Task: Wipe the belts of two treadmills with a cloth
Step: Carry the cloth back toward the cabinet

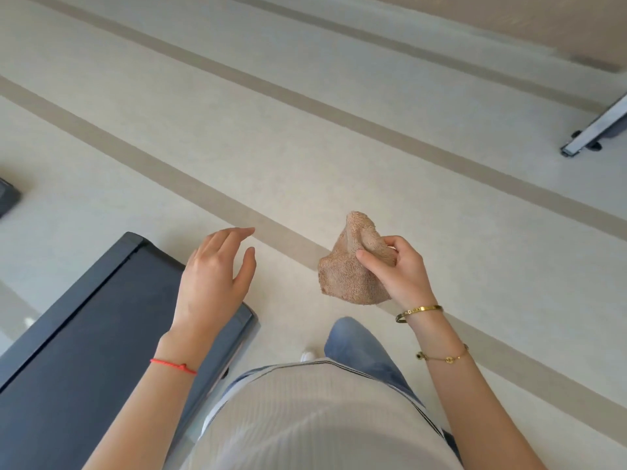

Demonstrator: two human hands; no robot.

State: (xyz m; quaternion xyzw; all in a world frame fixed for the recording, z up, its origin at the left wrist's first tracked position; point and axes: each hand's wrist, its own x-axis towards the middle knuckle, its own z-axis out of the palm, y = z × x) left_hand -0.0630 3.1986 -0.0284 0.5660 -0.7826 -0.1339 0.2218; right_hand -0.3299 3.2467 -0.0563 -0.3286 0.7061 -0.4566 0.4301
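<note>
The right hand [403, 269] pinches a bunched tan cloth [353, 269] in curled fingers, held above the floor [305, 130], right of the near treadmill [84, 334]. The left hand [213, 283] hovers with relaxed, empty fingers over the belt's end. Nothing shows the belt wiped, so wiping probably remains.

A tan terry cloth [353, 266]. A dark grey-blue treadmill deck [84, 334]. The cream floor [305, 147] carries beige stripes. A red string bracelet [173, 366], gold bangle [419, 312], blue jeans [359, 347], white ribbed top [305, 418].

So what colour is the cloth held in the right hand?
Light tan-brown, plain fluffy terry cloth, pinched by the right hand; head view shows it.
</note>
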